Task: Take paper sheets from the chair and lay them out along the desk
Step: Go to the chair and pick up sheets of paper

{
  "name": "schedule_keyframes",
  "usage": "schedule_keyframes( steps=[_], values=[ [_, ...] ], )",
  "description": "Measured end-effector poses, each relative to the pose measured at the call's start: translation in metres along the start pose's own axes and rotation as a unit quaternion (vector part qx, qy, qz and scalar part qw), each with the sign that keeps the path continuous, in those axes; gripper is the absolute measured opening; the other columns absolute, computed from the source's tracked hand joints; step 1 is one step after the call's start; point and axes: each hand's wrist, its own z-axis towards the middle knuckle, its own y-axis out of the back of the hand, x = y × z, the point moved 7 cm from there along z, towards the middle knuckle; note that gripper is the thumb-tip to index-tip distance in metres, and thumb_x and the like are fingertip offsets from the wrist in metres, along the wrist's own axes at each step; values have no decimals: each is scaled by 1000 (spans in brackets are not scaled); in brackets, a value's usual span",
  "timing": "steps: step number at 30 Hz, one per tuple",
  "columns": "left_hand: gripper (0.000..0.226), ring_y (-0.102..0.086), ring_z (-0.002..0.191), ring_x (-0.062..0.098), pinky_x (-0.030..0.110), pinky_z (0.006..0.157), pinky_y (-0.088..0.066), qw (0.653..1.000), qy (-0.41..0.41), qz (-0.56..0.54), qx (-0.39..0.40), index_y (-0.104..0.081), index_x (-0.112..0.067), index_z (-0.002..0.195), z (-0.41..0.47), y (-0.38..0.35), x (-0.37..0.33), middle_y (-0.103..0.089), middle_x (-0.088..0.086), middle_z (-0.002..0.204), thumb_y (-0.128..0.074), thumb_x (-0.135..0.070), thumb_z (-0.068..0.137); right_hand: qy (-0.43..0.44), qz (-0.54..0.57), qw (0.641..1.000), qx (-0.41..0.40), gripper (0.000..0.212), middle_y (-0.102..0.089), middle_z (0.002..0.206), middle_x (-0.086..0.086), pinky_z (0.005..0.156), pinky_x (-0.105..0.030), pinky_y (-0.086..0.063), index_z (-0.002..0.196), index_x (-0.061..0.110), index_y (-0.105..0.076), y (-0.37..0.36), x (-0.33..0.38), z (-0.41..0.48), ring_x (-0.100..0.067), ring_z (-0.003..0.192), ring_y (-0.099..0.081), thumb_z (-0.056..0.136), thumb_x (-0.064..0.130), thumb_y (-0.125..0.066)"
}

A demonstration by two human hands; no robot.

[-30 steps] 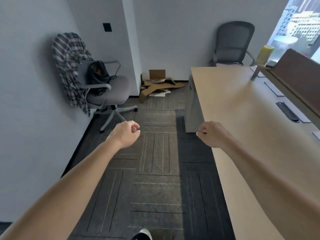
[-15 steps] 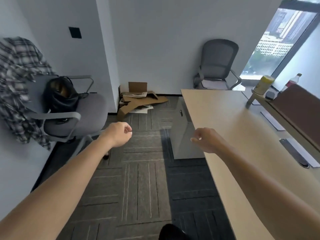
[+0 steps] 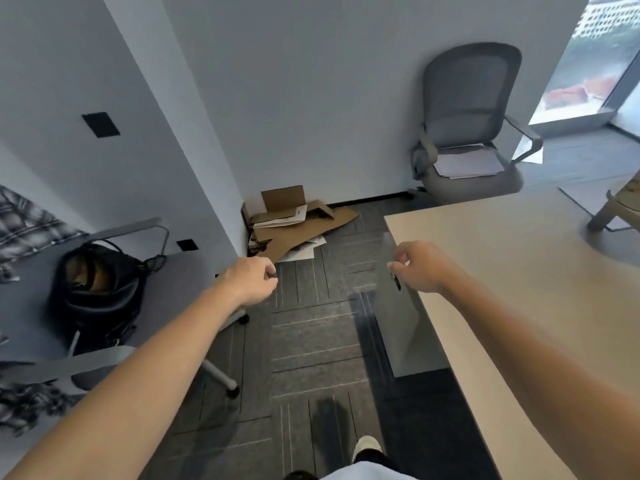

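Observation:
A stack of white paper sheets [image 3: 467, 164] lies on the seat of a grey mesh office chair [image 3: 474, 84] against the far wall, just beyond the end of the desk. The light wooden desk [image 3: 519, 271] runs along my right side. My left hand [image 3: 251, 280] is stretched out over the carpet, fingers loosely curled and holding nothing. My right hand [image 3: 420, 266] hovers at the desk's near left edge, also loosely curled with nothing in it. Both hands are well short of the far chair.
A second grey chair [image 3: 145, 233] at my left carries a black bag [image 3: 97, 289] and a plaid shirt [image 3: 24, 226]. Flattened cardboard [image 3: 294, 223] is piled in the wall corner. A grey cabinet [image 3: 405, 327] stands under the desk. A beige stand [image 3: 613, 209] sits on the desk's far right.
I have walked forward along the aisle. The far chair with the sheets is nearer and larger, and the left chair has slid past my left side. Both hands stay held out in front.

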Motion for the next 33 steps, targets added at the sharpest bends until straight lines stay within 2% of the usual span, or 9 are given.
schedule_keyframes(
  steps=[5, 9, 14, 18, 21, 25, 29, 33],
  values=[
    [33, -59, 108, 20, 33, 91, -49, 1000, 4, -4, 10, -61, -23, 126, 109, 31, -1, -64, 0, 120, -55, -37, 97, 9, -26, 999, 21, 41, -63, 126, -7, 97, -36, -48, 133, 14, -56, 28, 1, 117, -26, 114, -59, 100, 38, -50],
    [33, -60, 108, 19, 32, 92, -49, 1000, 0, -12, 24, -60, -23, 127, 212, 47, 2, -65, -1, 122, -56, -36, 97, -10, -17, 1000, 14, 38, -63, 126, -6, 91, -34, -47, 128, 15, -60, 47, -12, 208, -25, 115, -59, 99, 38, -51],
    [37, -58, 117, 20, 34, 100, -47, 997, -58, -21, 47, -59, -22, 132, 352, 72, -22, -62, 0, 127, -55, -34, 97, -58, -12, 998, 19, 38, -63, 129, -7, 95, -33, -46, 130, 14, -58, 80, -29, 312, -25, 118, -58, 100, 37, -52],
    [33, -60, 105, 17, 31, 89, -49, 991, -123, -24, 53, -61, -21, 126, 459, 105, -68, -65, -1, 118, -54, -32, 96, -105, -9, 994, -4, 37, -64, 126, -5, 97, -36, -49, 127, 15, -61, 117, -45, 382, -24, 115, -59, 99, 37, -53],
    [31, -58, 101, 15, 26, 81, -43, 984, -166, -19, 57, -63, -20, 125, 527, 128, -111, -65, 0, 117, -56, -32, 97, -130, 8, 991, -21, 34, -66, 122, -3, 95, -39, -51, 122, 18, -63, 141, -62, 429, -23, 110, -61, 98, 40, -53],
    [34, -58, 100, 15, 28, 85, -47, 972, -221, 22, 83, -61, -20, 128, 614, 135, -170, -64, -3, 112, -54, -32, 97, -190, 22, 980, -48, 32, -67, 118, -5, 92, -39, -51, 119, 19, -64, 171, -109, 496, -25, 108, -60, 97, 39, -53],
    [37, -59, 109, 19, 35, 93, -51, 960, -253, 75, 88, -57, -20, 132, 704, 137, -228, -63, 1, 123, -51, -30, 97, -224, 61, 969, -78, 32, -66, 118, -6, 92, -38, -51, 120, 18, -64, 196, -164, 569, -26, 108, -59, 98, 37, -52],
    [39, -58, 110, 19, 32, 92, -49, 951, -267, 107, 110, -54, -19, 134, 785, 149, -286, -62, 2, 125, -52, -31, 98, -251, 101, 960, -74, 34, -67, 115, -9, 89, -37, -52, 119, 12, -65, 217, -212, 636, -27, 105, -61, 99, 36, -51]
  ],
)
